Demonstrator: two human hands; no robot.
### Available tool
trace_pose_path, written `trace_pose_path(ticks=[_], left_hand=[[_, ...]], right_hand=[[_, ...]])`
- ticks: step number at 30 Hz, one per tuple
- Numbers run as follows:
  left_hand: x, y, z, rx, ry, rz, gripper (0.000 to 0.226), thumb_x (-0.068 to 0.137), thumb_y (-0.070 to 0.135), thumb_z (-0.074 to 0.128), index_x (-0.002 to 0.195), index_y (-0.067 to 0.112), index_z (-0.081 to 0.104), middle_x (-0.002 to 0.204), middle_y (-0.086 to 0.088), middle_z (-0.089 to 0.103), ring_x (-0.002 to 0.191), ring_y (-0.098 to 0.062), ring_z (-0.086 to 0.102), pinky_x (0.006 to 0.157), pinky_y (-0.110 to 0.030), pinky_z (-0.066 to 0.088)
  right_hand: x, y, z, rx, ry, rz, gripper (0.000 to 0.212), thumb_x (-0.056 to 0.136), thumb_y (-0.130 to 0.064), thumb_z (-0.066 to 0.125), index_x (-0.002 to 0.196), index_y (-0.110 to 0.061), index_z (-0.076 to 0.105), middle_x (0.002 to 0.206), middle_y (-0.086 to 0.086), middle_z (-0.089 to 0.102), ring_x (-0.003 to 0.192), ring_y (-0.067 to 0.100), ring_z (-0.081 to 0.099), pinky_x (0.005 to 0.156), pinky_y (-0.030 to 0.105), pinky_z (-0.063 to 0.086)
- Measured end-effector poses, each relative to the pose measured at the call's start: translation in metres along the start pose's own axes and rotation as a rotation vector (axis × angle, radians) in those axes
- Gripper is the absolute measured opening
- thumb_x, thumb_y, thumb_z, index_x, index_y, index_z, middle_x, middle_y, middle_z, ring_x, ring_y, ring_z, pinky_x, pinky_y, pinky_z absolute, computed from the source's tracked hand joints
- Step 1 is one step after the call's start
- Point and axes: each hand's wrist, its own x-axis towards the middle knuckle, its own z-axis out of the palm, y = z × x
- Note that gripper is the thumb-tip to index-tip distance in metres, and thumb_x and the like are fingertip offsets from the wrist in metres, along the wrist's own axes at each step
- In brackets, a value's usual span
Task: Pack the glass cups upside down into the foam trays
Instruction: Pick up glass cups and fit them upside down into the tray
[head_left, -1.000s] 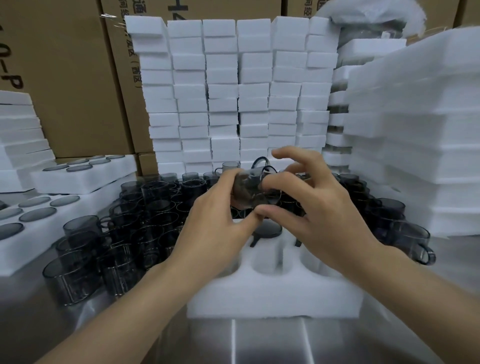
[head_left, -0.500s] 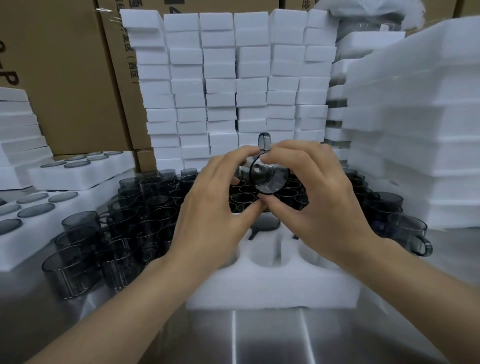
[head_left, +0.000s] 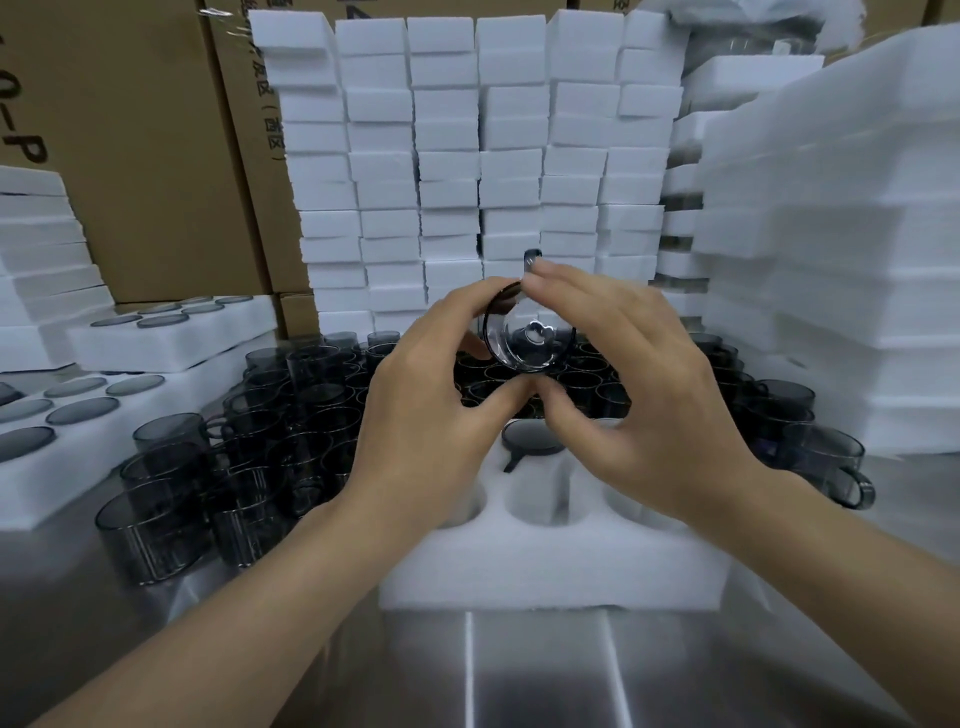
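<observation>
Cup (head_left: 529, 344) between left grip (head_left: 431, 415), right grip (head_left: 641, 395)

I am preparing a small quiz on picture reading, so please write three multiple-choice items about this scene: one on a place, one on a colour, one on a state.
1. Where is the held cup?
A. Seated in a hole of the tray.
B. In the air above the foam tray.
C. On a shelf.

2. What colour are the loose cups on the left?
A. Red.
B. Green.
C. Smoky grey.

3. How is the cup held?
A. By the left hand and the right hand together.
B. By the left hand alone.
C. By no hand.

Key:
1 B: it hangs between the hands, clear of the foam.
2 C: the glass is tinted dark grey.
3 A: fingers of both hands curl round its rim.
</observation>
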Motion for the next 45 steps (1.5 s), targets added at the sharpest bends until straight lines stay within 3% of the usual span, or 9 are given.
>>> trace_pose_path(ticks=[4,6,9,14,23,30,36,41,45], left_hand=[[0.003,0.011,-0.002,-0.127,0.019,-0.055,0.060,0.088,0.031,0.088,0.141,0.036,0.061,0.126,0.020,0.070,0.108,-0.012,0.070,0.076,-0.020,0.049],[0.005,0.016,-0.004,-0.310,-0.042,-0.160,0.050,0.086,0.034,0.085,0.133,0.032,0.068,0.120,0.013,0.076,0.105,-0.014,0.073,0.078,-0.031,0.056],[0.007,0.023,-0.008,-0.641,-0.231,-0.411,0.034,0.083,0.045,0.081,0.110,0.025,0.079,0.105,0.008,0.077,0.089,-0.010,0.069,0.076,-0.027,0.052],[0.006,0.020,-0.005,-0.956,-0.422,-0.785,0.056,0.079,0.068,0.070,0.100,0.018,0.082,0.093,-0.002,0.070,0.088,-0.017,0.061,0.079,-0.035,0.044],[0.007,0.016,-0.006,-1.010,-0.480,-0.847,0.066,0.076,0.074,0.071,0.102,0.014,0.081,0.094,-0.003,0.070,0.089,-0.020,0.067,0.078,-0.031,0.049],[0.007,0.015,-0.004,-1.027,-0.424,-0.836,0.059,0.079,0.064,0.070,0.113,0.016,0.075,0.100,-0.001,0.066,0.089,-0.018,0.064,0.080,-0.034,0.045],[0.008,0.015,-0.004,-1.030,-0.435,-0.837,0.051,0.087,0.061,0.064,0.105,0.018,0.083,0.108,-0.002,0.068,0.095,-0.017,0.066,0.081,-0.032,0.048],[0.004,0.015,0.007,-0.933,-0.156,-0.956,0.033,0.108,0.039,0.058,0.123,0.018,0.079,0.115,-0.006,0.079,0.089,-0.018,0.076,0.061,-0.028,0.059],[0.005,0.019,0.004,-0.932,-0.235,-0.890,0.039,0.104,0.045,0.060,0.129,0.020,0.076,0.116,-0.002,0.080,0.093,-0.017,0.077,0.065,-0.029,0.060]], right_hand=[[0.001,0.004,0.001,-0.049,0.073,-0.006,0.077,0.086,0.005,0.071,0.157,-0.009,0.045,0.156,-0.001,0.051,0.142,0.014,0.048,0.121,0.030,0.035],[0.000,0.005,0.002,-0.051,0.100,0.017,0.072,0.092,0.000,0.075,0.157,-0.010,0.045,0.154,0.000,0.053,0.139,0.014,0.049,0.120,0.031,0.037],[-0.001,0.003,0.002,-0.016,0.113,0.028,0.068,0.095,-0.016,0.081,0.155,-0.012,0.048,0.149,0.002,0.059,0.133,0.021,0.057,0.115,0.037,0.044],[-0.002,0.001,-0.001,-0.028,0.097,0.056,0.065,0.093,-0.032,0.081,0.149,-0.010,0.058,0.139,0.005,0.062,0.127,0.020,0.058,0.113,0.037,0.044],[-0.001,-0.002,-0.002,-0.001,0.028,0.147,0.069,0.094,-0.043,0.077,0.151,-0.011,0.056,0.139,0.000,0.062,0.128,0.017,0.058,0.112,0.040,0.046],[-0.004,-0.005,-0.002,0.250,-0.165,0.499,0.069,0.093,-0.064,0.060,0.152,-0.031,0.053,0.138,-0.018,0.064,0.134,0.007,0.056,0.114,0.040,0.045],[-0.003,-0.006,-0.001,0.359,-0.054,0.531,0.036,0.091,-0.042,0.078,0.123,-0.028,0.067,0.115,-0.013,0.071,0.116,0.013,0.066,0.097,0.041,0.055],[-0.003,-0.004,0.000,0.268,0.035,0.508,0.042,0.088,-0.023,0.085,0.126,-0.023,0.067,0.117,-0.014,0.068,0.116,0.013,0.064,0.099,0.035,0.052],[-0.002,-0.002,0.002,0.198,0.015,0.442,0.042,0.085,-0.015,0.086,0.123,-0.019,0.069,0.114,-0.012,0.069,0.113,0.010,0.061,0.101,0.031,0.048]])
